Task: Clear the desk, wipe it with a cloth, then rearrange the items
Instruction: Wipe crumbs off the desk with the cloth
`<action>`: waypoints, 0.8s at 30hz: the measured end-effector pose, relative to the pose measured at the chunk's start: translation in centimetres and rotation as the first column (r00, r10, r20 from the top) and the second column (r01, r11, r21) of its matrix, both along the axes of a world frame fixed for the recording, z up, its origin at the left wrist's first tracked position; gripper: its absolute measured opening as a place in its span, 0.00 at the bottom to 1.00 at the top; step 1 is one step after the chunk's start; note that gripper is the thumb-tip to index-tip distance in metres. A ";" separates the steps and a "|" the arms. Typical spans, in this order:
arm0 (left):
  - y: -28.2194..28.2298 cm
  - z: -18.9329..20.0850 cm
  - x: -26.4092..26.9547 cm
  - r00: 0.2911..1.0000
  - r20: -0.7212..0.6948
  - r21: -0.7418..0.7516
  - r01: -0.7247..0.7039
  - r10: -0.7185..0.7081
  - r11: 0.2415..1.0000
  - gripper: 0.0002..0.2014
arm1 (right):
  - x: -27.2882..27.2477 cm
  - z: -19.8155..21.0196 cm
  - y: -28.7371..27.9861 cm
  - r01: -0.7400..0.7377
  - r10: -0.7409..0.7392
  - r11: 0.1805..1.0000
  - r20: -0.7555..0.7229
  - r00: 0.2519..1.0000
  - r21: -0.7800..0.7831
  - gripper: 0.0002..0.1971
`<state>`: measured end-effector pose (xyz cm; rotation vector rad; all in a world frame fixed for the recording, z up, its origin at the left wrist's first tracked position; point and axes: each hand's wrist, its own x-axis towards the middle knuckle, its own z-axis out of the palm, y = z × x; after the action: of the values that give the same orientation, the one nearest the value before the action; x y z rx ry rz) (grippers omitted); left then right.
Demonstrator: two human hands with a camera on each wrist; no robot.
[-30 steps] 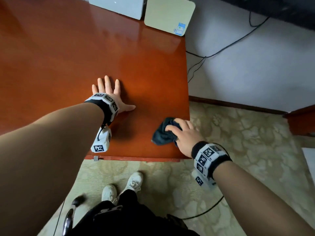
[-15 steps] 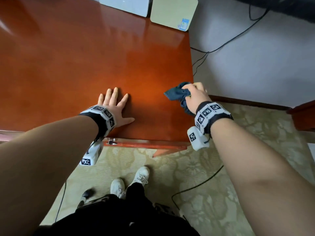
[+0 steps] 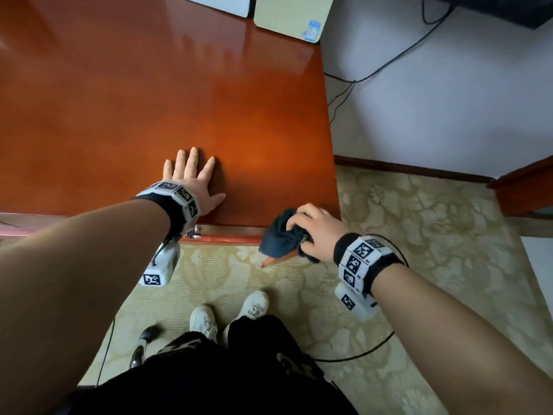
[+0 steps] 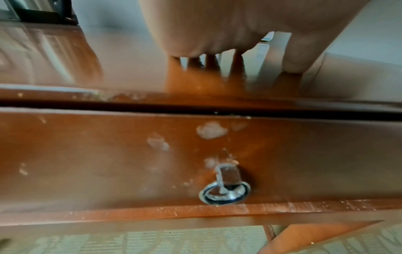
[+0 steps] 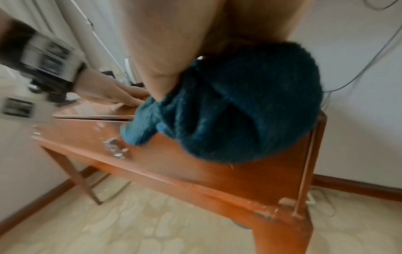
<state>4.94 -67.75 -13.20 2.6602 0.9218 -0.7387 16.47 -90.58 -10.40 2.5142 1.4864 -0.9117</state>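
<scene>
The glossy red-brown desk (image 3: 149, 100) fills the upper left of the head view. My left hand (image 3: 191, 178) lies flat on it near the front edge, fingers straight and spread. My right hand (image 3: 311, 232) grips a bunched dark blue cloth (image 3: 278, 238) at the desk's front right corner, with the cloth hanging over the front edge. The right wrist view shows the cloth (image 5: 239, 106) bunched under my fingers, draped over the drawer front (image 5: 195, 163). In the left wrist view my fingers (image 4: 293, 56) press on the desk top above the drawer.
Two flat pale boxes (image 3: 293, 16) stand at the desk's far edge. A metal ring pull (image 4: 225, 194) sits on the drawer front. Black cables (image 3: 374, 73) run along the wall, one (image 3: 359, 354) lies on the patterned floor. My feet (image 3: 227, 313) stand below the desk edge.
My right hand has swept the cloth from the right edge, farther back, to the front right corner, where it now hangs over the edge. The left hand stays flat on the desk.
</scene>
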 end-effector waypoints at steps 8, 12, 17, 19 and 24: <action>-2.1 0.9 0.1 0.996 0.029 -0.014 -0.088 0.089 0.996 0.42 | 3.8 3.5 0.3 0.670 -0.462 0.656 -0.516 0.721 0.348 0.18; -2.4 1.1 -0.5 0.985 0.031 -0.012 -0.168 0.168 0.986 0.40 | 6.9 2.9 1.6 0.709 -0.579 0.665 -0.437 0.688 0.235 0.21; -2.3 1.2 -0.7 0.959 0.039 -0.014 -0.280 0.280 0.960 0.40 | 9.2 1.6 1.2 0.567 -0.564 0.801 -0.076 0.822 0.192 0.28; -2.5 1.0 -0.5 0.953 0.051 -0.008 -0.298 0.298 0.955 0.40 | 8.5 1.4 1.4 0.536 -0.518 0.809 -0.140 0.844 0.241 0.31; -3.5 0.7 0.5 0.937 0.078 -0.005 -0.341 0.340 0.940 0.40 | 6.9 -0.6 2.6 0.117 -0.111 0.992 0.119 0.987 -0.049 0.39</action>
<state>5.40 -71.21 -12.51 2.4192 1.3192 -0.5453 23.35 -87.97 -11.00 2.5856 1.2776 -0.7938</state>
